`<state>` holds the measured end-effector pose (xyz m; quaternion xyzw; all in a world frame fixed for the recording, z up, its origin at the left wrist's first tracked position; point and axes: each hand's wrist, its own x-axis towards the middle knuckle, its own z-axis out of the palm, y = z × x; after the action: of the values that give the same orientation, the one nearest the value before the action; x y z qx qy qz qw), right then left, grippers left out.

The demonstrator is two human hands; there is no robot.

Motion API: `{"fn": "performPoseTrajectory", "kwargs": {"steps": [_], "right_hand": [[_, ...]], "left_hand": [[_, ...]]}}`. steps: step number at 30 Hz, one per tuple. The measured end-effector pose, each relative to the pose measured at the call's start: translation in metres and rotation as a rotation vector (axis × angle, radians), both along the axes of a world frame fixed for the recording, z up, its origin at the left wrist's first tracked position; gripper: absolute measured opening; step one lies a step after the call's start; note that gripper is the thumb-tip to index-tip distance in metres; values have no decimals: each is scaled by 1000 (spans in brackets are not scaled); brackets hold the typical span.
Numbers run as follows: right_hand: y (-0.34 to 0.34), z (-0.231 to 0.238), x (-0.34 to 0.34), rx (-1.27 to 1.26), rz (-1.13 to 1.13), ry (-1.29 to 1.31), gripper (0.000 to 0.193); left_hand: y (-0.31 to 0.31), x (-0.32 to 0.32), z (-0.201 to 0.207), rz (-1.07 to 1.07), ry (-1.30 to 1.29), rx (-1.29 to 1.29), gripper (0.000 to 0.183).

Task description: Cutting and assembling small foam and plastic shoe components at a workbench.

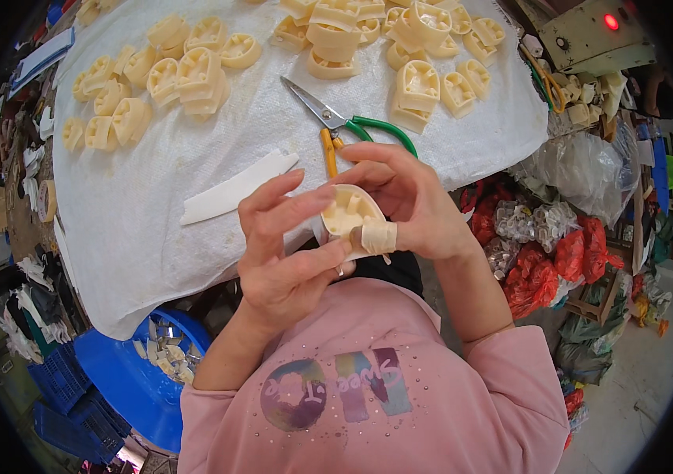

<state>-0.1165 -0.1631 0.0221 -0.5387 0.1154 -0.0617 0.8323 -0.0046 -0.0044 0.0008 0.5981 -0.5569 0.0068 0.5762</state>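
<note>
Close in front of me, both hands are on one cream plastic housing (350,207), its hollow side with small posts turned up. My left hand (285,245) grips its left side between thumb and fingers. On the opposite side my right hand (423,201) holds it, the thumb wrapped in beige tape. Just beyond my fingers lie green-handled scissors (327,114), blades parted. A tool with yellow handles (329,154) lies by them, its other end hidden. Left of it rests a flat white strip (238,189).
White woven cloth (139,245) covers the table. Stacked cream housings (198,75) stand far left, more housings (418,87) far right. A blue basin (135,387) with scraps is at lower left. Red plastic bags (541,272) lie right, below a machine with a red light (589,35).
</note>
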Motion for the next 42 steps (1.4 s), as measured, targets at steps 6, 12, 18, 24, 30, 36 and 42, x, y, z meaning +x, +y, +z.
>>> {"fn": "performPoseTrajectory", "kwargs": {"steps": [6, 12, 18, 24, 30, 36, 42], "right_hand": [[1, -14, 3, -530, -216, -222, 71], [15, -20, 1, -845, -173, -272, 89], [21, -28, 4, -827, -191, -276, 88], [22, -32, 7, -832, -189, -407, 79], [25, -33, 7, -772, -168, -388, 66], [23, -26, 10, -304, -129, -96, 35], [18, -33, 18, -58, -14, -154, 21]], "left_hand": [[0, 6, -15, -231, 665, 222, 73], [-14, -11, -4, -533, 1456, 152, 60], [-14, -22, -4, -293, 1357, 167, 52], [-9, -9, -2, -410, 1590, 128, 47], [-9, -19, -2, -308, 1403, 206, 46], [-13, -24, -2, -300, 1430, 137, 70], [-21, -30, 9, -235, 1441, 135, 81]]}}
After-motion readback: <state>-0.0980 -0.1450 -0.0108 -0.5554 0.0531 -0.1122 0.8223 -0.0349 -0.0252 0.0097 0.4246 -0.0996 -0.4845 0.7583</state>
